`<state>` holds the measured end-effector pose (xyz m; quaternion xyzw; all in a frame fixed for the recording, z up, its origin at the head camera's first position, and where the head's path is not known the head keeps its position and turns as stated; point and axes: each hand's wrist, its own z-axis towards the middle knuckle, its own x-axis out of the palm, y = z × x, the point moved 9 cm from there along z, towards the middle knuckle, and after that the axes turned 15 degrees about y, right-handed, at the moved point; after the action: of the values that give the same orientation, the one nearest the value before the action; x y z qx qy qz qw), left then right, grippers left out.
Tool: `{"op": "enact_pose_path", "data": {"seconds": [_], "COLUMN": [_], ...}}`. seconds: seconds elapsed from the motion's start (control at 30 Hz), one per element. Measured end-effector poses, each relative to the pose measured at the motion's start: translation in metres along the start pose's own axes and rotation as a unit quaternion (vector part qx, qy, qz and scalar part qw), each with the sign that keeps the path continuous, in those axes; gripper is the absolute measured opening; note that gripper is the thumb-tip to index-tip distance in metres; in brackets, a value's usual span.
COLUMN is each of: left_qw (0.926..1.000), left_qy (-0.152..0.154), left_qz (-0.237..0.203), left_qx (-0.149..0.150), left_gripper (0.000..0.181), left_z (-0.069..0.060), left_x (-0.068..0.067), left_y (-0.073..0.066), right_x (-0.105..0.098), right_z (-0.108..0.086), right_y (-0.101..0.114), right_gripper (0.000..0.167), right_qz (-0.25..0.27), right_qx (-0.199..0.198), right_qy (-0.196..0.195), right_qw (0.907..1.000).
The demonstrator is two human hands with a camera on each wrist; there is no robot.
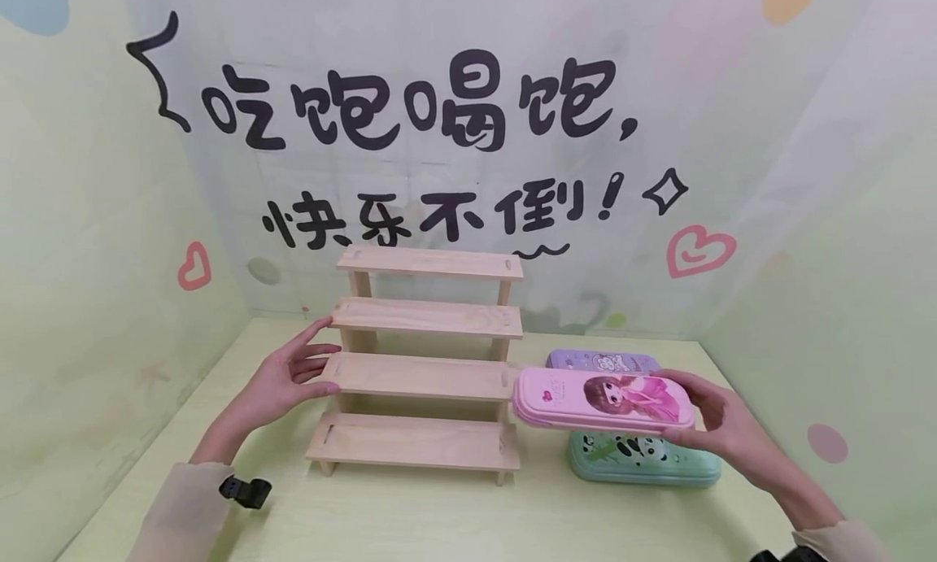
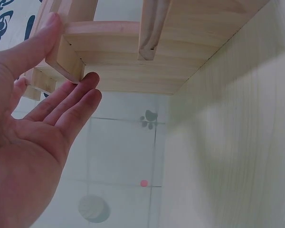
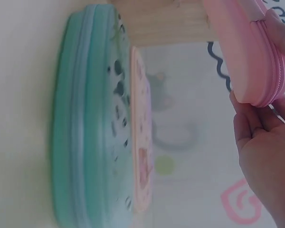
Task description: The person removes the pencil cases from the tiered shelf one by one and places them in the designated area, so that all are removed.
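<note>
A four-step wooden display rack (image 1: 420, 375) stands on the table. My left hand (image 1: 281, 376) touches its left side, thumb by the third board from the top and index fingertip near the second. In the left wrist view, the fingers (image 2: 76, 102) look fairly straight against the wood. At the rack's right, my right hand (image 1: 713, 416) grips one end of a pink pencil case (image 1: 571, 395) with a doll picture, held above the table. Thumb and fingers are on opposite sides of the case (image 3: 242, 52). Its far end is close to the rack; contact cannot be told.
A green panda pencil case (image 1: 644, 460) lies on the table (image 1: 366, 521) below the held one. Behind it is a purple pencil case (image 1: 586, 359), partly hidden. Printed cloth walls (image 1: 439, 25) enclose the back and both sides.
</note>
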<state>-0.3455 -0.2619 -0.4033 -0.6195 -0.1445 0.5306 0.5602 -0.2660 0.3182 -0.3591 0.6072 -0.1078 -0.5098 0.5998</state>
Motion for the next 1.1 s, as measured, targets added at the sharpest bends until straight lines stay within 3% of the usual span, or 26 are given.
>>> {"op": "enact_pose_path", "data": {"seconds": [0.5,0.7,1.1], "left_qw": [1.0,1.0,0.9999], "left_qy": [-0.001,-0.002,0.001], "left_qz": [-0.002,0.001,0.007], "left_qx": [-0.002,-0.005,-0.015], "left_gripper": [0.106,0.105,0.105], "left_z": [0.001,-0.001,0.001], "left_x": [0.0,0.0,0.0], "left_y": [-0.001,0.001,0.005], "right_x": [-0.003,-0.003,0.003], "right_z": [-0.085,-0.109,-0.141], "right_y": [-0.033,-0.047,-0.088], "right_gripper": [0.067,0.067,0.059], "right_qz": [-0.02,-0.047,0.016], "right_qx": [0.07,0.079,0.196], "right_qy": [0.015,0.018,0.04], "right_qw": [0.9972,0.9956,0.9796]}}
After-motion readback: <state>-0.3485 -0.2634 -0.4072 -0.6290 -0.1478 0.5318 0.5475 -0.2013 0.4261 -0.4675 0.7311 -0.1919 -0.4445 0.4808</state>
